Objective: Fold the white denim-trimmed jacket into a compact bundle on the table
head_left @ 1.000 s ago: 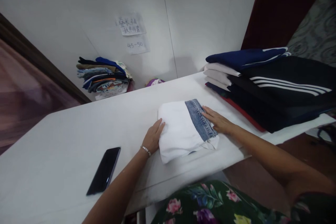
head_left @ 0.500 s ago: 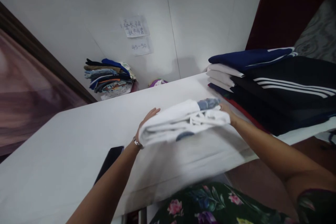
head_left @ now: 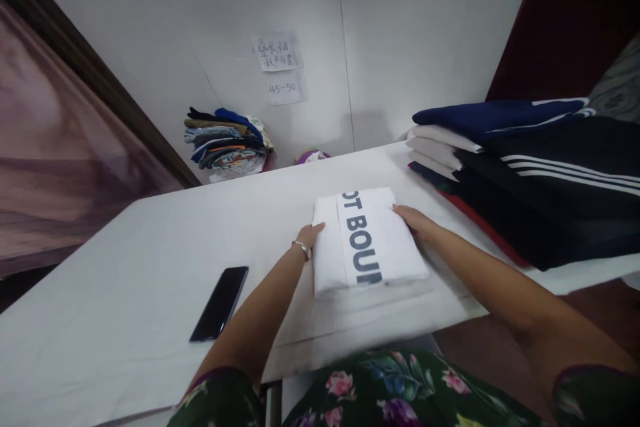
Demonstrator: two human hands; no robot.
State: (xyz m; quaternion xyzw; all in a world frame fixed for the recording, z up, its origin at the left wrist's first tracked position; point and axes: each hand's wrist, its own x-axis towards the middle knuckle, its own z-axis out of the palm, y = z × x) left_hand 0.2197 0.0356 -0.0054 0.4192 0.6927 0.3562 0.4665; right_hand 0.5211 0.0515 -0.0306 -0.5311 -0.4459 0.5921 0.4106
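A folded white garment (head_left: 329, 250) with big dark letters lies flat on the white table (head_left: 165, 260) in front of me. My left hand (head_left: 312, 235) grips its left edge, thumb on top and the other fingers hidden beneath or behind the cloth. At the upper right edge my right hand (head_left: 413, 219) holds the same garment, thumb over the top and the remaining fingers mostly out of sight. A silver bracelet is on my left wrist. Left of my left forearm rests a black phone (head_left: 220, 303).
Folded dark clothes with white stripes (head_left: 565, 167) are piled at the right end of the table. Past the far edge stands another stack of folded clothes (head_left: 227, 140). Handwritten paper notes (head_left: 280, 53) hang on the wall. A pinkish curtain (head_left: 65, 147) borders the left.
The folded white garment has gone from tilted in the air to lying on the table, its lettered face now up. Both hands came down with it. The view shifted slightly left.
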